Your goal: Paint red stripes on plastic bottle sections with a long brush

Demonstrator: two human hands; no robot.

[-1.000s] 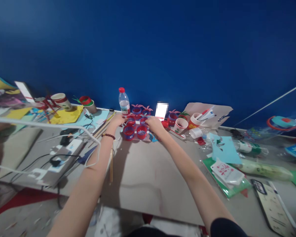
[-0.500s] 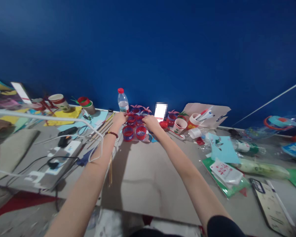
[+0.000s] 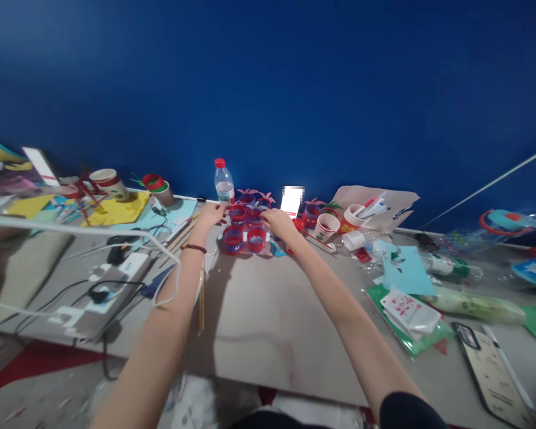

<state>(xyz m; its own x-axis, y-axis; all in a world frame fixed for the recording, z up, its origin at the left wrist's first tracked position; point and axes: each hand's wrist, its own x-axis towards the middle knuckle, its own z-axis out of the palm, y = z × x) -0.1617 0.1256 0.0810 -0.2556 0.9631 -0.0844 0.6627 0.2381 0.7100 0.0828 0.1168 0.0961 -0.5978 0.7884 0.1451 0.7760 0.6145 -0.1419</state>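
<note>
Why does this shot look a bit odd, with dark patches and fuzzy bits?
Head view: a dark shadow runs down the table beside the left arm; the phone screen is blown out white; the power strip looks smeared.

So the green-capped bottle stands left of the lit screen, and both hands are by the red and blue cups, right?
Not quite: the head view shows the cap of the bottle is red, not green. The bottle stands left of the lit screen, with the left hand and right hand by the red and blue cups.
</note>
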